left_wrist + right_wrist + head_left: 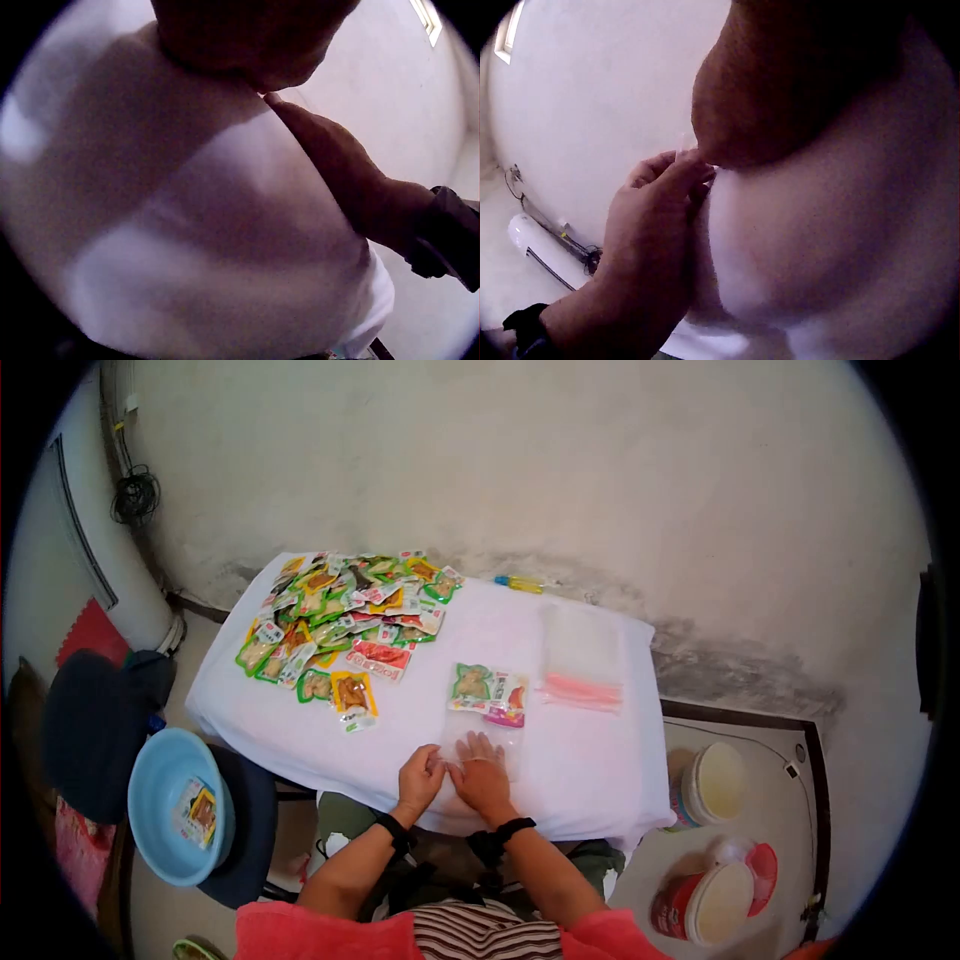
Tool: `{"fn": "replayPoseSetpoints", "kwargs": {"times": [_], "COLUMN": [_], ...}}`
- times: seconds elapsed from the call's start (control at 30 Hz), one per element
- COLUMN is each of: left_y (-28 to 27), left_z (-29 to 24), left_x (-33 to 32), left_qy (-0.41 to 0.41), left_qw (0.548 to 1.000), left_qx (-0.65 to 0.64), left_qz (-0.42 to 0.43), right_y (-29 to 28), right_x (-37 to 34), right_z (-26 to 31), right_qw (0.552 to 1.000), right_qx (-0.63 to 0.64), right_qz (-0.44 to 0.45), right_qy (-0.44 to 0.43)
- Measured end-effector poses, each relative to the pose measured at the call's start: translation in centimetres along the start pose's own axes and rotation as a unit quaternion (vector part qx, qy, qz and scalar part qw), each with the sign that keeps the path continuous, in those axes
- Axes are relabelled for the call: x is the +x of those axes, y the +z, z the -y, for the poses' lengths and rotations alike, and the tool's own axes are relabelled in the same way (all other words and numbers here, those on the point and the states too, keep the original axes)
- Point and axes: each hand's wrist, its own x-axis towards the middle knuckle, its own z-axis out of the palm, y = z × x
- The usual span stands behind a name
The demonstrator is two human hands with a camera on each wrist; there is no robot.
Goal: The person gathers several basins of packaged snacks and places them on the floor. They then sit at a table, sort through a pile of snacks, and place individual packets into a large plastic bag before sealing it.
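A clear plastic bag [456, 734] lies flat near the front of the white-covered table [420, 712], with several small food packets [486, 694] at its far end. My left hand [421, 778] pinches the bag's near left edge between thumb and fingers; in the right wrist view, a bit of clear plastic shows at the left fingertips [691, 159]. Spread over the near part of the bag, my right hand [482, 772] presses down with straight fingers. The two thumbs are close together. Both wrist views show the hands from low down, dark against the white cloth.
Many colourful food packets [340, 605] are heaped at the table's back left. A stack of clear bags with pink edges [582, 660] lies to the right. A blue basin [146, 810] with packets stands at left on a chair; buckets [718, 782] stand on the floor at right.
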Motion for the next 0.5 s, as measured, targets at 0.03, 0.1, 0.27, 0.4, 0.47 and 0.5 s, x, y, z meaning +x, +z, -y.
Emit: {"fn": "replayPoseSetpoints", "kwargs": {"times": [0.03, 0.1, 0.27, 0.4, 0.47, 0.5], "left_y": [0.0, -0.1, -1.7, -0.9, -0.9, -0.8], "left_z": [0.0, -0.1, -0.5, -0.2, -0.7, -1.0], "left_x": [0.0, -0.1, 0.2, 0.6, 0.9, 0.8], "left_qy": [-0.005, -0.016, 0.002, 0.025, 0.016, 0.004], "left_qw": [1.0, 0.999, 0.998, 0.998, 0.999, 0.999], "left_qx": [0.009, 0.027, -0.016, 0.011, 0.018, 0.025], "left_qz": [0.006, 0.005, 0.06, 0.05, 0.045, 0.041], "right_y": [-0.1, -0.1, -0.3, -2.0, -1.6, -0.2], "right_x": [0.0, 0.0, 0.1, -3.7, -10.1, -12.9], "right_z": [-0.1, -0.1, 0.1, -0.4, -0.7, -1.5], "right_qw": [1.0, 1.0, 0.999, 0.96, 0.95, 0.958], "right_qx": [-0.001, 0.007, -0.022, 0.078, 0.089, 0.122], "right_qz": [0.0, 0.006, -0.025, 0.116, 0.06, 0.126], "right_qy": [0.0, -0.009, -0.027, -0.244, -0.293, -0.227]}}
